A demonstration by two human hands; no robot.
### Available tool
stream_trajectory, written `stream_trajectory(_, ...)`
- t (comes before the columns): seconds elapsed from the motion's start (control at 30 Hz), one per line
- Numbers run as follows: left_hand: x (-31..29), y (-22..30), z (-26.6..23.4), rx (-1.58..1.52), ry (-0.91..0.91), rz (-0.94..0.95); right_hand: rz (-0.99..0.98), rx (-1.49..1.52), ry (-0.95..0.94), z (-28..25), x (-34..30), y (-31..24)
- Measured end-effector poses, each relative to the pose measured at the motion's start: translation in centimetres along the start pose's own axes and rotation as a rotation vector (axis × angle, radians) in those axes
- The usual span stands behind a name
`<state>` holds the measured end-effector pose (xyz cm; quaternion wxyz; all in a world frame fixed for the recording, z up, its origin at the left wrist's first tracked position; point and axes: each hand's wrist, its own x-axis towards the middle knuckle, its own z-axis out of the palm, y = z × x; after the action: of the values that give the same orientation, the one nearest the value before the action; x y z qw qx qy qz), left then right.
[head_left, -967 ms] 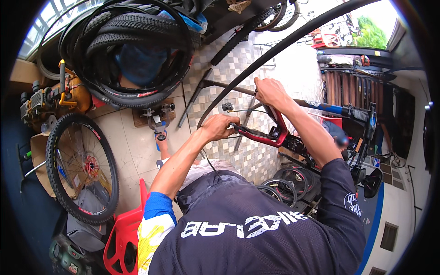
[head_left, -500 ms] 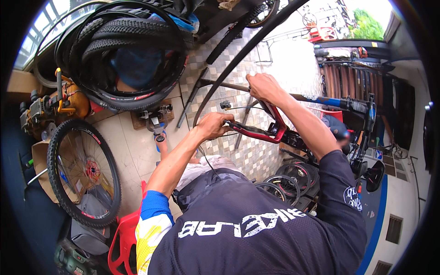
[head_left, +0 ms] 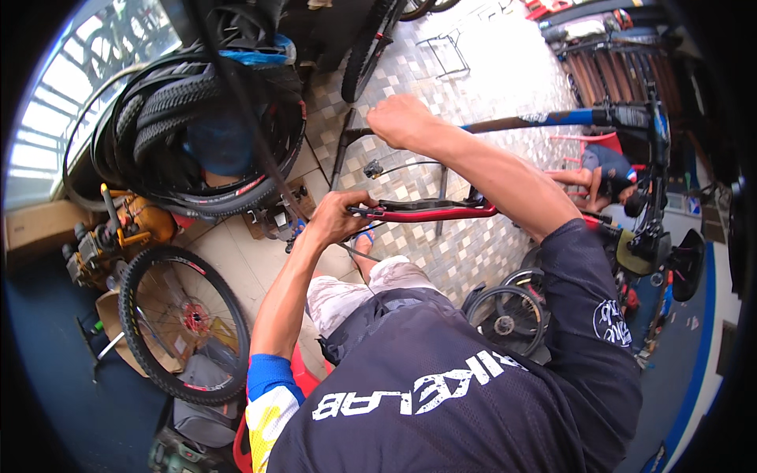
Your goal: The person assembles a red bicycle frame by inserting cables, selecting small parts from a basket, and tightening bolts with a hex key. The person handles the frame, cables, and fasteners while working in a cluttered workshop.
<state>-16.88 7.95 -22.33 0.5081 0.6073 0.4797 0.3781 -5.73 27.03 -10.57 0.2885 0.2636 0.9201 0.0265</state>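
Observation:
My left hand is closed around the end of a red and black rear stay of a bicycle frame. A long dark strand, blurred, runs from the top edge down close to that hand; whether the hand holds it too is unclear. My right hand is raised in a fist beside a dark tube of the frame, farther from me; what it grips is hidden. The blue and black frame tube extends to the right behind my right forearm. A thin cable with a small black part hangs between my hands.
Several tyres are piled at upper left. A wheel with a red hub leans beside a yellow and black machine. More wheels stand right of my legs. Another person crouches at the right. A red chair is beside me.
My right hand has moved left and away from me, off the red stay. The dark strand has swung left. My left hand has shifted slightly left. The view has shifted, and the crouching person shows more.

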Motion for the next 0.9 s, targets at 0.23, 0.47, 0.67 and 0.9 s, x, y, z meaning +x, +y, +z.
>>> stream_trajectory(0.23,0.8,0.2,-0.8,0.195,-0.074,0.135,-0.013,0.103,0.067,0.4,-0.7,-0.5)
stream_trajectory(0.47,1.0,2.2,-0.5,0.288,-0.082,0.072,0.064,0.164,-0.178,-0.9,1.2,-0.6)
stream_trajectory(0.67,2.0,4.6,-0.7,0.479,-0.175,0.108,0.102,0.139,-0.197,0.7,2.4,-0.8)
stream_trajectory(0.9,2.1,5.7,-0.9,0.601,-0.212,0.119,0.088,0.128,-0.172,0.2,1.8,-0.9)
